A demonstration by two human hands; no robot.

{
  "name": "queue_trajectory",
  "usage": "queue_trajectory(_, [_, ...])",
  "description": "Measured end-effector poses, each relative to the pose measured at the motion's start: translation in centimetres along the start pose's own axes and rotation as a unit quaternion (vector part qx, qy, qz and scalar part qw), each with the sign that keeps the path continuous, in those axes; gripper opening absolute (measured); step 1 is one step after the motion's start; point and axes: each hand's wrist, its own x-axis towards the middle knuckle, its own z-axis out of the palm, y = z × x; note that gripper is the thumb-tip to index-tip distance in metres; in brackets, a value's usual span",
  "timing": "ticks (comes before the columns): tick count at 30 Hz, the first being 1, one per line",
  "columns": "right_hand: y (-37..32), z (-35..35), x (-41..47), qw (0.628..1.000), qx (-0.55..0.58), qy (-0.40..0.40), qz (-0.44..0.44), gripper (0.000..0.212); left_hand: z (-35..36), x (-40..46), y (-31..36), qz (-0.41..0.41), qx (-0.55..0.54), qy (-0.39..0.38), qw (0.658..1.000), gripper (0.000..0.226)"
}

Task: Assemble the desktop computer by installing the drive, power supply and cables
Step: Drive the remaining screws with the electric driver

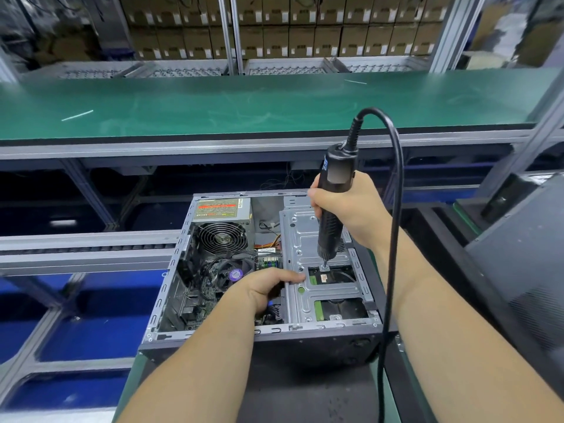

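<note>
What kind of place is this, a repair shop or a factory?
Most likely a computer assembly line in a factory. An open desktop case sits at a workstation, the right hand drives a corded electric screwdriver, a long green belt runs behind, and stacked cardboard boxes fill the background.

surface: dark mat (305, 392) | on it: open computer case (259, 337), lying on its side

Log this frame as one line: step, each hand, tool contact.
step: screwing drive bracket | right hand: grips electric screwdriver, tip on bracket tab | left hand: holds bracket edge | power supply: in case
</note>
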Motion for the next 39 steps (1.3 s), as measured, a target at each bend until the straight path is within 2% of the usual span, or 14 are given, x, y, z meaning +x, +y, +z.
queue_trajectory(8, [0.4,-0.2,-0.4,1.000,0.026,0.011,0.013,0.010,0.0,-0.5,0.2,0.002,-0.003,-0.001,1.000,0.045])
queue_trajectory(11, [-0.1,-0.1,-0.8,0.999,0.041,-0.020,0.000,0.009,0.0,-0.4,0.1,0.005,-0.002,0.001,1.000,0.045])
queue_trajectory(15, [-0.8,0.1,-1.2,0.998,0.041,-0.048,-0.026,0.008,0.0,-0.3,0.1,0.000,-0.008,-0.001,1.000,0.034])
queue_trajectory(22, [-0.5,-0.9,-1.2,0.997,0.075,-0.030,0.012,0.012,0.1,-0.6,0.3,-0.003,-0.009,-0.005,1.000,0.030])
queue_trajectory(25, [-0.3,-0.4,-1.1,0.998,0.051,-0.025,0.010,0.014,0.2,-0.8,0.3,-0.010,-0.001,-0.008,1.000,0.035])
queue_trajectory(28, [-0.2,0.2,-1.0,0.999,0.030,-0.014,0.005,0.006,0.2,-1.4,0.7,-0.016,0.029,-0.014,0.999,0.057])
queue_trajectory(30, [-0.3,0.3,-1.2,0.999,0.038,-0.007,0.007,0.005,0.5,-2.1,0.9,0.001,0.133,0.049,0.990,0.067])
queue_trajectory(32, [-0.5,-0.1,-1.5,0.998,0.058,0.006,0.008,0.006,0.4,-3.0,1.0,0.091,0.234,0.195,0.948,0.056])
queue_trajectory(33, [-0.6,-0.3,-1.7,0.998,0.064,0.014,0.003,0.005,0.3,-3.4,1.0,0.149,0.240,0.264,0.922,0.050])
queue_trajectory(34, [-0.7,-0.4,-2.0,0.997,0.066,0.030,-0.005,0.004,0.2,-3.9,1.2,0.192,0.196,0.307,0.911,0.042])
queue_trajectory(35, [-0.9,-0.4,-2.4,0.996,0.066,0.054,-0.010,0.004,0.2,-4.3,1.5,0.211,0.105,0.313,0.920,0.031])
queue_trajectory(37, [-1.1,0.1,-3.5,0.992,0.059,0.113,-0.015,0.007,0.8,-5.1,2.2,0.221,-0.114,0.225,0.942,0.022])
queue_trajectory(39, [-1.5,0.7,-4.7,0.986,0.045,0.154,-0.033,0.009,1.9,-5.7,2.3,0.213,-0.250,0.127,0.936,0.018])
